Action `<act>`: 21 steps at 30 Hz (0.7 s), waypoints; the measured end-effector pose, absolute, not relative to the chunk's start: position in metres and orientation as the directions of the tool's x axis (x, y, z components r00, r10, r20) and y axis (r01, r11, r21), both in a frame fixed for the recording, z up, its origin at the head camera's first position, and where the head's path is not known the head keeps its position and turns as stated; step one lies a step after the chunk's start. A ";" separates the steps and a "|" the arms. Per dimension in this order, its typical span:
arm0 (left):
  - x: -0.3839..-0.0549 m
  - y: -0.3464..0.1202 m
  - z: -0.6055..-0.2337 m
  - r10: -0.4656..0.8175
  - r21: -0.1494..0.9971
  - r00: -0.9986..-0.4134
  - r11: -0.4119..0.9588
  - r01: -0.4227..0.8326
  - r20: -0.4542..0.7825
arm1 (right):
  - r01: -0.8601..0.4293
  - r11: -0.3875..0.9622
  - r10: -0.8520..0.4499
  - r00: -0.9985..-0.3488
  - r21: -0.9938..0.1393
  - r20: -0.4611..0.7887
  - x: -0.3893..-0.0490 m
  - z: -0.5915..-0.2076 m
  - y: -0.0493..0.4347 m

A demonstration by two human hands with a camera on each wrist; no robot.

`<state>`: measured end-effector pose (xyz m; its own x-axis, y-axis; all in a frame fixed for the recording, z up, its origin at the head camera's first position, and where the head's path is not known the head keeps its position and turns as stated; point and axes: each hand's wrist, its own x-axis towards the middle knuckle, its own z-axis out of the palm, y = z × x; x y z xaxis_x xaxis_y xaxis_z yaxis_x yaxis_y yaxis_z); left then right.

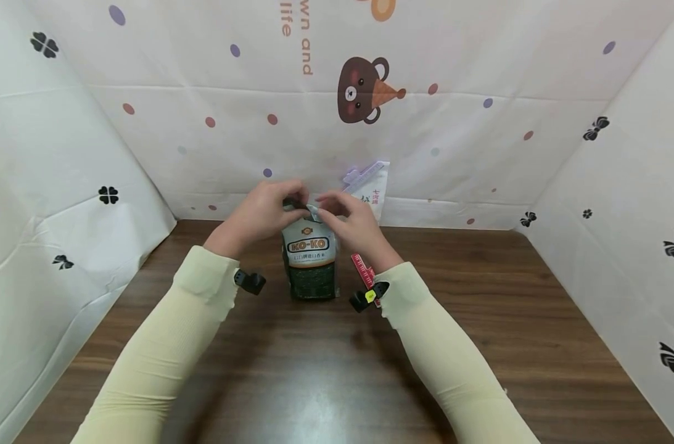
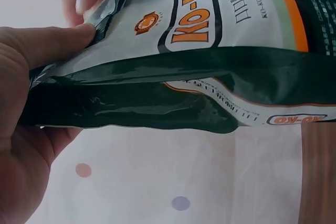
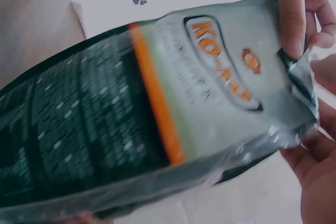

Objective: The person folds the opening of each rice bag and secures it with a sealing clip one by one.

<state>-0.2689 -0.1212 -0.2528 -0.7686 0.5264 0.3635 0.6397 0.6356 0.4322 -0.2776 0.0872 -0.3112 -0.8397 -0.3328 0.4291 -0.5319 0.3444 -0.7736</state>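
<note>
A green and silver KO-KO rice bag (image 1: pixel 312 280) stands upright on the table, its top between my two hands. My left hand (image 1: pixel 261 213) pinches the top on the left; in the left wrist view its thumb (image 2: pixel 63 43) lies on the front face and the other fingers are behind. At the right of the top, my right hand (image 1: pixel 354 223) pinches the bag's edge between thumb and fingers. The right wrist view shows the top edge folded over, with a dark crumpled flap (image 3: pixel 300 74) under the left thumb. The bag's back is hidden.
Behind my right hand stands a white bag (image 1: pixel 377 188) with a purple clip (image 1: pixel 363 177) across its top. A red strip with white ruler-like marks (image 1: pixel 362 270) lies by my right wrist, partly covered. Patterned white cloth walls (image 1: pixel 481 154) enclose the brown wooden table (image 1: pixel 292 370).
</note>
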 end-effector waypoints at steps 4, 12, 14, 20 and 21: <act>-0.272 -0.122 -0.258 0.479 0.511 -0.806 0.623 0.592 0.348 | -0.516 0.382 -0.354 -0.848 -0.767 0.395 -0.281 -0.306 0.082; -0.281 -0.129 -0.286 0.200 0.840 -0.940 0.425 0.338 0.277 | -0.492 0.380 -0.321 -0.864 -0.784 0.387 -0.281 -0.307 0.079; -0.282 -0.127 -0.292 0.177 0.883 -0.946 0.345 0.317 0.270 | -0.501 0.368 -0.312 -0.860 -0.784 0.403 -0.281 -0.309 0.078; -0.283 -0.121 -0.298 0.144 0.960 -0.955 0.069 0.271 0.259 | -0.535 0.346 -0.307 -0.841 -0.771 0.446 -0.285 -0.313 0.078; -0.283 -0.120 -0.298 0.136 0.961 -0.955 0.047 0.272 0.263 | -0.536 0.346 -0.309 -0.840 -0.770 0.446 -0.285 -0.313 0.079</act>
<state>-0.2829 -0.1200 -0.2981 -0.9551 0.1358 0.2632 0.2715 0.0466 0.9613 -0.2852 0.0788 -0.3132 -0.8401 -0.3087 0.4460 -0.5359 0.3455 -0.7704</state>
